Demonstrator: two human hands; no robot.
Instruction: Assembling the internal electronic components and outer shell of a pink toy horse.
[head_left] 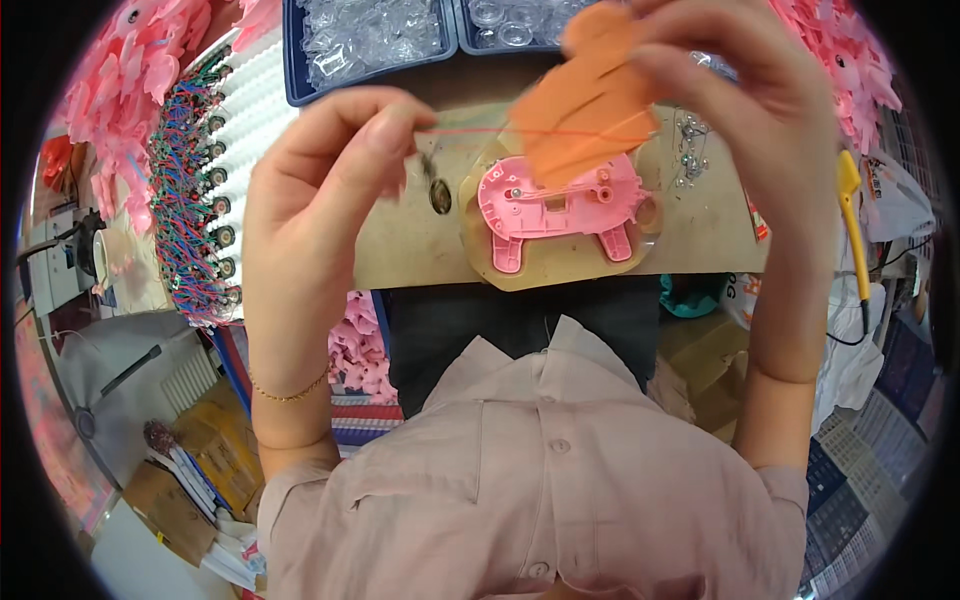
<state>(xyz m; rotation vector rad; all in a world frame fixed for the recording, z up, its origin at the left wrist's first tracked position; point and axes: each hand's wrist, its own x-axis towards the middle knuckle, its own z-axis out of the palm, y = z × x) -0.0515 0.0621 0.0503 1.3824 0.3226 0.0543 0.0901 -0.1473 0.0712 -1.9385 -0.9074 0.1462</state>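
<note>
Head view, left hand [325, 170] raised, pinching red strand [475, 131]; right hand [750, 90] gripping orange piece [590, 95]

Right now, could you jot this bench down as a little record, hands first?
Left hand: pinching red wire
Right hand: holding orange piece, blurred
Below hands: pink shell, lying flat
Beyond hands: blue trays of clear parts
Far right: yellow tool

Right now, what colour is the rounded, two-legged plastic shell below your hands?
The plastic shell is pink, clearest in the head view.
</note>
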